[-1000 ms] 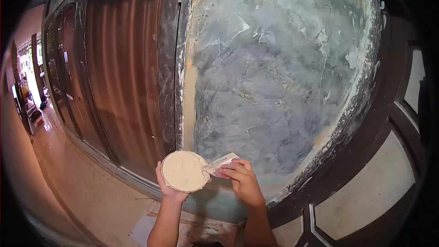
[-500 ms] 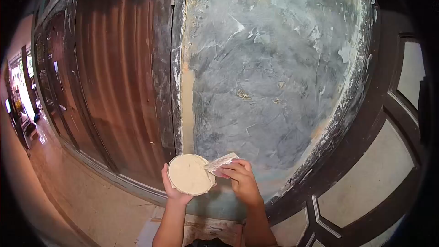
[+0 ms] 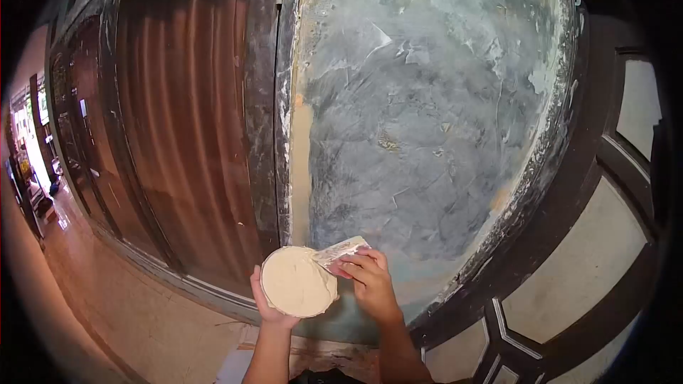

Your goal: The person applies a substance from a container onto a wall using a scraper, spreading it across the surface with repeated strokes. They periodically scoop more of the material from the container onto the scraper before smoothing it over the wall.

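Note:
My left hand (image 3: 269,306) is wrapped round the side of a round tub of cream-coloured putty (image 3: 297,283), its open top facing me. A flat putty scraper (image 3: 343,249), smeared with whitish filler, is gripped by my right hand (image 3: 371,281) between thumb and fingers. The scraper's left end touches the putty at the tub's upper right rim. Beyond both hands rises a grey wall (image 3: 413,171) with white patches and scratches. A smooth beige strip of filler (image 3: 301,171) runs down its left edge.
Left of the wall stands a dark-framed glass door with a brown curtain (image 3: 192,114) behind it. A dark wooden panelled door (image 3: 569,277) curves along the right. Tiled floor (image 3: 156,320) stretches to a bright opening at far left.
The tub sits slightly lower in view, and the scraper has shifted a little left along its rim. The wall appears moved slightly right as my view shifts.

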`<control>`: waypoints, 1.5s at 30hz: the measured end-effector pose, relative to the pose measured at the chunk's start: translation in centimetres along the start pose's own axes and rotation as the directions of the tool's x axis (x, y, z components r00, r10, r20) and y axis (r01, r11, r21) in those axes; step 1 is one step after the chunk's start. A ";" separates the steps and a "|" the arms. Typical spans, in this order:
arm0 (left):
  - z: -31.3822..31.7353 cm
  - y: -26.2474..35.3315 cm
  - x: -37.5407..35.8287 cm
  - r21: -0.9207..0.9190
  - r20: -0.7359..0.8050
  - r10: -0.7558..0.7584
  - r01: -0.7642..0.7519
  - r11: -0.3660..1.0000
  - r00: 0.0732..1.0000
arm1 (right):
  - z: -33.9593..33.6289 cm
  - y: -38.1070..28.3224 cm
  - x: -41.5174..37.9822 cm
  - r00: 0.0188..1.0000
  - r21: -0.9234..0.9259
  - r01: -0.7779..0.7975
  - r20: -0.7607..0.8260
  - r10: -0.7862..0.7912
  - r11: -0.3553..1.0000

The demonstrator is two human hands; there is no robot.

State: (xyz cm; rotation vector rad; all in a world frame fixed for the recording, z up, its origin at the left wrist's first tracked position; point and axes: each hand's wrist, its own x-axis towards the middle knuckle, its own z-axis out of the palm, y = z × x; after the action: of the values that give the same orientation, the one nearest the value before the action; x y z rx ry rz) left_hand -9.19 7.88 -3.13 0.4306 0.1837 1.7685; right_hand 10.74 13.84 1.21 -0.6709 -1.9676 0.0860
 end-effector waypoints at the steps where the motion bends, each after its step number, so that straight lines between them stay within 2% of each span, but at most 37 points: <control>1: 0.6 0.2 -0.4 -0.028 0.037 -0.020 0.021 0.999 0.999 | 0.2 0.1 0.0 1.000 -0.007 0.001 -0.010 -0.001 1.000; 2: -0.2 0.0 -0.3 -0.083 0.012 -0.027 0.028 0.996 1.000 | 0.4 0.1 0.1 1.000 -0.014 0.001 -0.018 -0.001 1.000; 8: -0.1 0.6 -0.6 -0.088 0.073 -0.060 0.067 0.994 0.995 | 0.9 -0.6 0.8 0.993 -0.037 0.040 -0.107 -0.044 0.998; 10: -1.8 0.4 -0.3 -0.092 -0.012 -0.034 0.033 0.995 0.999 | 1.2 -0.6 1.0 0.989 -0.053 0.060 -0.131 -0.067 0.997; 17: -3.5 1.6 -1.1 -0.094 0.000 -0.003 0.002 0.996 1.000 | 2.5 0.4 1.4 0.958 -0.020 -0.052 -0.282 0.044 0.998; 20: -3.7 2.6 -1.5 -0.099 0.033 0.031 -0.028 0.995 0.999 | 1.9 0.3 2.9 0.967 -0.086 -0.110 -0.240 0.086 0.990; 23: -4.1 3.5 -1.8 -0.059 0.026 0.040 -0.039 0.997 0.999 | 1.2 0.6 6.3 0.960 -0.004 -0.080 -0.268 0.076 0.997; 26: -4.0 4.3 -2.0 -0.180 0.096 0.046 -0.028 0.983 0.994 | -0.4 0.0 11.1 0.943 0.139 -0.062 -0.315 0.103 0.988; 28: -4.0 4.9 -2.1 -0.089 0.076 0.058 -0.051 0.995 0.995 | -2.0 -1.3 14.6 0.940 0.169 -0.097 -0.308 0.146 0.981; 30: -4.1 5.3 -2.3 -0.084 0.069 0.081 -0.075 0.994 0.994 | -2.6 -1.1 18.1 0.940 0.114 -0.010 -0.337 0.048 0.993; 31: -4.2 5.5 -2.4 -0.081 0.061 0.100 -0.094 0.992 0.993 | -3.0 -1.2 19.8 0.942 0.027 0.022 -0.335 -0.012 0.999; 32: -4.5 5.7 -2.4 -0.224 0.126 0.090 -0.060 0.973 0.988 | -3.4 -1.3 21.4 0.943 -0.060 0.054 -0.326 -0.071 0.997; 33: -4.3 5.9 -2.5 -0.169 0.088 0.101 -0.085 0.982 0.991 | -3.5 -1.4 23.0 0.949 -0.038 0.033 -0.312 -0.043 0.999; 36: -4.2 6.4 -2.6 -0.070 0.026 0.134 -0.132 0.989 0.991 | -3.6 -0.6 27.8 0.941 -0.206 0.099 -0.300 -0.159 0.974; 37: -4.3 6.6 -2.6 -0.029 0.004 0.149 -0.148 0.988 0.989 | -3.8 -0.9 29.2 0.939 -0.201 0.103 -0.303 -0.162 0.974; 38: -4.7 6.7 -2.4 -0.023 0.044 0.157 -0.156 0.987 0.987 | -4.2 -1.2 30.4 0.937 -0.305 0.134 -0.270 -0.220 0.943; 39: -5.0 6.7 -2.3 -0.047 0.019 0.171 -0.170 0.984 0.985 | -4.3 -1.5 31.5 0.933 -0.405 0.165 -0.231 -0.275 0.899; 41: -6.7 6.6 -1.9 -0.071 -0.005 0.187 -0.187 0.980 0.982 | -4.1 -1.7 33.3 0.923 -0.452 0.199 -0.211 -0.321 0.870; 43: -6.5 7.3 -1.1 -0.047 -0.103 0.262 -0.267 0.962 0.960 | -3.6 -1.8 34.1 0.892 -0.530 0.288 -0.154 -0.425 0.798; 44: -6.3 7.1 -1.8 -0.077 -0.026 0.236 -0.238 0.968 0.971 | -3.0 -1.2 34.3 0.872 -0.590 0.327 -0.112 -0.477 0.738; 45: -6.9 7.3 -1.5 -0.079 -0.048 0.236 -0.239 0.968 0.971 | -2.8 -1.6 34.1 0.888 -0.598 0.323 -0.076 -0.453 0.734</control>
State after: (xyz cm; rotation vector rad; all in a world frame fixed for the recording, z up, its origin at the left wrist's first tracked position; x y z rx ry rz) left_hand -18.16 5.38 -7.15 0.3694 0.0869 2.0132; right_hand 1.02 28.58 30.58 -0.5880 -1.8732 -0.8463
